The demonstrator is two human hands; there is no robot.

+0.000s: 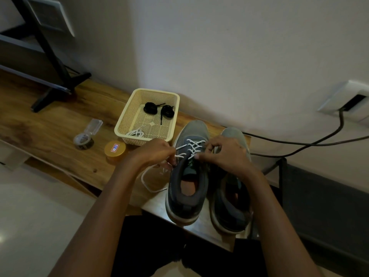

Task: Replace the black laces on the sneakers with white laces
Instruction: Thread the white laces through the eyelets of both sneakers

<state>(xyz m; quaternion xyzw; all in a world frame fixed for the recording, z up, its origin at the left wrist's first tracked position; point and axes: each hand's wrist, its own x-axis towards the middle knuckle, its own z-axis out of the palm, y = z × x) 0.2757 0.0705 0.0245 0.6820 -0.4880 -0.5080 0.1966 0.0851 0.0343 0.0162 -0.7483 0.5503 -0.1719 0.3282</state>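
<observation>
Two grey sneakers stand side by side on the wooden bench, toes toward the wall. The left sneaker (186, 188) carries a white lace (192, 147) crossed through several eyelets. My left hand (157, 154) pinches one end of this lace at the shoe's left side, and the slack loops down onto the bench (146, 181). My right hand (223, 152) pinches the lace at the right eyelets, over the right sneaker (229, 208). Two coiled black laces (158, 109) lie in the cream basket (127, 114), with another white lace (136, 133) at its front.
A yellow round tin (115, 150) and a clear tape dispenser (85, 134) sit left of the basket on the bench (50, 124). A black stand foot (58, 86) stands at the back left. Black cables (299, 144) run from a wall socket on the right.
</observation>
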